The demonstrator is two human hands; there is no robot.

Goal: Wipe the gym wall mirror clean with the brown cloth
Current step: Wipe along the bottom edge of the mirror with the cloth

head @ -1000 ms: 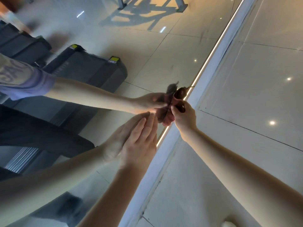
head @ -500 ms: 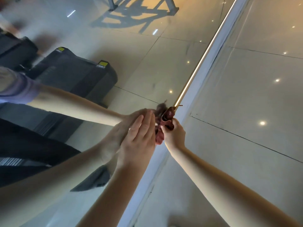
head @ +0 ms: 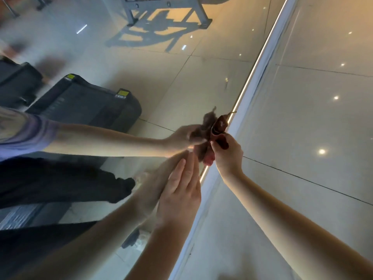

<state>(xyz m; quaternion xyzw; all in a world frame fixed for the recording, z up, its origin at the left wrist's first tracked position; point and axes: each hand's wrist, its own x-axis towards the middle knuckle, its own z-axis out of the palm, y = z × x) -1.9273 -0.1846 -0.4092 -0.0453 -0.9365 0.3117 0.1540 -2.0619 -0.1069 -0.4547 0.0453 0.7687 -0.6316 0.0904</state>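
Observation:
The wall mirror fills the left half of the head view and meets the floor along a lit strip. My right hand grips the bunched brown cloth and holds it against the glass just above that strip. My left hand lies flat on the mirror with straight fingers, just below and left of the cloth. Both arms and the cloth are doubled in the reflection.
A pale baseboard runs diagonally beside the lit strip. Glossy floor tiles spread to the right. The mirror reflects two black treadmills, a grey metal equipment frame and a person's dark trousers.
The cloth and my right hand have slid up along the mirror's bottom edge after dipping lower half a second ago. My left hand stays flat on the glass.

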